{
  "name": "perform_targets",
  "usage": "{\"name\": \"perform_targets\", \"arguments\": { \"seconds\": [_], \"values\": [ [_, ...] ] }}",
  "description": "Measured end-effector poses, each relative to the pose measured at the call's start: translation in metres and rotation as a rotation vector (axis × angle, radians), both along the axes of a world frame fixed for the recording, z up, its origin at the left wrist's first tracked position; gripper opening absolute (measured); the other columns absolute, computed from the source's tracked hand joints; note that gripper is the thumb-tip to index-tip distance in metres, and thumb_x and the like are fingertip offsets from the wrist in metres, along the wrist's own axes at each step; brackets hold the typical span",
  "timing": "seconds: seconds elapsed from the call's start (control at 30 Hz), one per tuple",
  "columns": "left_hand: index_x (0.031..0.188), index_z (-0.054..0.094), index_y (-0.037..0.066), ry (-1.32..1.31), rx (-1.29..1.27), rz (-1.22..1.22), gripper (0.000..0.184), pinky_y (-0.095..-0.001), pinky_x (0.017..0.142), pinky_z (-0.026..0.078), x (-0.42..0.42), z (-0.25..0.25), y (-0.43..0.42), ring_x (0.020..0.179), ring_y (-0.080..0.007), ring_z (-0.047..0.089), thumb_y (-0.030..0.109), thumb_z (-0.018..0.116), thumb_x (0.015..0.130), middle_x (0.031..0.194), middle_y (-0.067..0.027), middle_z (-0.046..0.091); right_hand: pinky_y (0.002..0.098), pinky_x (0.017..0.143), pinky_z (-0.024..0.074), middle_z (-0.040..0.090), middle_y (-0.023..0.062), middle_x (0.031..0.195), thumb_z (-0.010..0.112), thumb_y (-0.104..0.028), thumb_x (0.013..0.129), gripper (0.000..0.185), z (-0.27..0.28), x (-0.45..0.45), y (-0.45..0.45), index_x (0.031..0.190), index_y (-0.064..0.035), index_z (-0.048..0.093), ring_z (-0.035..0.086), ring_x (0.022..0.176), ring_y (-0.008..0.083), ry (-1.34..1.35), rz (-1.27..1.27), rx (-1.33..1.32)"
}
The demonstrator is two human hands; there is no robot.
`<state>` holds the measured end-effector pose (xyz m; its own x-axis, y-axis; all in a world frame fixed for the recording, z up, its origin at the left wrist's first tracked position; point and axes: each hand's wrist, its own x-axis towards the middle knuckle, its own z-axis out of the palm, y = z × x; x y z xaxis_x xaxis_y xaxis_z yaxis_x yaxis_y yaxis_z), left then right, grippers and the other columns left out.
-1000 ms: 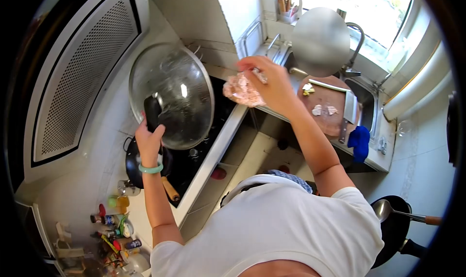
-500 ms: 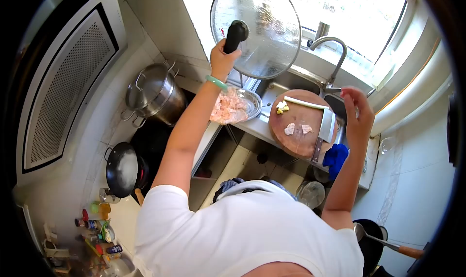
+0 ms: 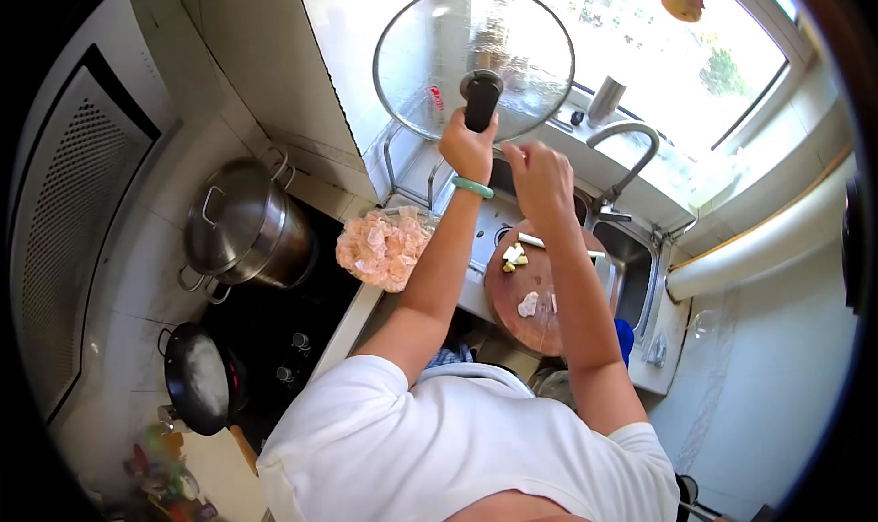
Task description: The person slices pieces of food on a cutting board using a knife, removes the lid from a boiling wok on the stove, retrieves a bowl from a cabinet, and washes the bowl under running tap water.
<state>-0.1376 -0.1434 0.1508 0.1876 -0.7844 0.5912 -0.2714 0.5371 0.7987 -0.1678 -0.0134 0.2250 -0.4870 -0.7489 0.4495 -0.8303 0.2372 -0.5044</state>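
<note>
My left hand [image 3: 469,147] grips the black handle of a round glass pan lid [image 3: 421,60]. The lid is tilted up in front of the window, with wet-looking glass. Close to its lower right rim is my right hand [image 3: 541,182], fingers curled; what they hold, if anything, is hidden. Below that arm lies a round wooden cutting board [image 3: 512,293] with chopped pale-yellow bits [image 3: 514,258], a white stalk [image 3: 530,240] and a piece of pale meat [image 3: 528,304]. My right forearm covers most of the cleaver. A heap of pale pink meat [image 3: 380,249] sits left of my left forearm.
On the left, a lidded steel pot [image 3: 242,220] and a black wok [image 3: 197,380] with whitish contents stand on the black stove [image 3: 274,325]. The sink [image 3: 640,270] and curved faucet [image 3: 631,142] are at the right. A blue cloth [image 3: 625,339] shows beside my right arm.
My right hand has moved left from beside the sink to near the lid, its fingers now curled. The lid's handle has turned toward me, still in my left hand. The view has shifted.
</note>
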Motion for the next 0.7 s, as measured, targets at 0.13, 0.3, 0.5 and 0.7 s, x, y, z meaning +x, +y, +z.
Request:
{"name": "perform_targets", "arguments": {
  "seconds": [0.13,0.3,0.5,0.7],
  "values": [
    [0.082,0.064,0.004,0.095,0.159,-0.013,0.034,-0.0430,0.059,0.048,-0.019,-0.002,-0.008,0.065,-0.0360,0.062,0.033,0.077,0.069,0.071,-0.0166,0.064,0.0419,0.073,0.0489,0.066,0.0203,0.073,0.059,-0.051,0.084,0.056,0.020,0.001,-0.072,0.080,0.0032,0.069,0.065,0.074,0.0353,0.055,-0.191,0.115],
    [0.078,0.061,0.004,0.122,0.084,-0.013,0.026,-0.0430,0.053,0.044,-0.042,-0.019,-0.027,0.060,-0.0346,0.058,0.028,0.070,0.074,0.066,-0.0157,0.059,0.0400,0.072,0.0510,0.068,0.0195,0.079,0.064,-0.058,0.077,0.061,0.021,-0.007,-0.108,0.079,0.0019,0.070,0.067,0.079,0.0334,-0.009,-0.322,0.289],
    [0.079,0.060,0.005,0.162,0.054,-0.013,0.023,-0.0425,0.053,0.043,-0.056,-0.028,-0.037,0.060,-0.0333,0.057,0.025,0.070,0.073,0.064,-0.0143,0.058,0.0386,0.068,0.0507,0.068,0.0178,0.076,0.069,-0.063,0.066,0.065,0.006,-0.029,-0.135,0.074,0.0022,0.071,0.067,0.073,0.0313,-0.021,-0.352,0.300],
    [0.095,0.059,0.001,0.087,-0.095,-0.014,0.032,-0.0437,0.061,0.044,-0.050,-0.028,-0.048,0.070,-0.0347,0.056,0.022,0.070,0.074,0.076,-0.0150,0.059,0.0388,0.064,0.0501,0.063,0.0179,0.061,0.069,-0.056,0.068,0.059,-0.019,-0.053,-0.154,0.068,0.0028,0.068,0.064,0.063,0.0319,0.074,-0.153,0.092]
  ]
}}
